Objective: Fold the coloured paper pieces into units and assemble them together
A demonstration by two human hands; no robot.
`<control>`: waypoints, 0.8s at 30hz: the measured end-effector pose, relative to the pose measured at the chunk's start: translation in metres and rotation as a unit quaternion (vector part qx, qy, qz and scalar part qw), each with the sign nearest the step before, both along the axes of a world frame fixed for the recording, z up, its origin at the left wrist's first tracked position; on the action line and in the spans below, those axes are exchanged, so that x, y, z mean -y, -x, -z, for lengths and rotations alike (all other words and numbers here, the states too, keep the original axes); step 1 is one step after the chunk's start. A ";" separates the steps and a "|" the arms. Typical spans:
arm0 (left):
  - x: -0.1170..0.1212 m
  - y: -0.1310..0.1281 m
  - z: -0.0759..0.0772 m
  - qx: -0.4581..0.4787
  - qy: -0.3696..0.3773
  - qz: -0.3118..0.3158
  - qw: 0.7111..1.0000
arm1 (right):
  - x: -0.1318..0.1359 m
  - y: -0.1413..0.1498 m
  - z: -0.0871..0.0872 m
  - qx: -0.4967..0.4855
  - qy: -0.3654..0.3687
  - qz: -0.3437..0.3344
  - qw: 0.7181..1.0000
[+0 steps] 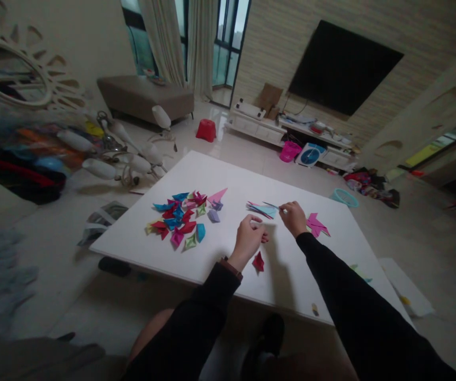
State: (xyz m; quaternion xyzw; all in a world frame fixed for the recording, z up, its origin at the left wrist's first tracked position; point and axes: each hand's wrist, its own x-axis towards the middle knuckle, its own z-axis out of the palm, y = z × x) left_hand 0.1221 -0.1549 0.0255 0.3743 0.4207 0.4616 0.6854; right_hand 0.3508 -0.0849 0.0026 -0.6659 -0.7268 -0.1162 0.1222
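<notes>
My right hand (293, 217) is closed on a thin, dark, pointed tool (271, 205); its exact kind is too small to make out. The tip points left over a fanned stack of coloured paper (265, 211) on the white table (220, 174). To the left and nearer to me, my left hand (248, 238) hovers with loosely curled fingers, a gap between thumb and fingers, and nothing visible in it. Just below it lies a small red folded paper piece (258, 262). A pink folded paper shape (318, 225) rests right of my right hand.
Many folded paper pieces (178, 214) in several colours cover the table's left part, beside a pink paper triangle (217, 196). A small yellowish object (315, 309) lies near the front edge. Beyond the table stand a red stool (206, 130) and a lamp fixture (132, 159).
</notes>
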 end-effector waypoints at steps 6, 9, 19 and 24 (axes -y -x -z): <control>-0.002 -0.009 0.000 -0.016 -0.019 0.029 0.999 | -0.061 0.021 0.037 0.071 0.088 0.043 0.993; -0.006 -0.009 0.001 -0.040 -0.027 0.039 0.998 | -0.070 0.035 0.060 0.081 0.132 0.032 0.987; -0.008 0.002 -0.008 -0.052 -0.055 0.001 0.997 | -0.102 0.072 0.041 0.108 0.177 -0.021 0.978; -0.009 0.012 -0.015 -0.068 -0.079 -0.087 0.991 | -0.145 0.143 0.043 0.094 0.193 -0.147 0.966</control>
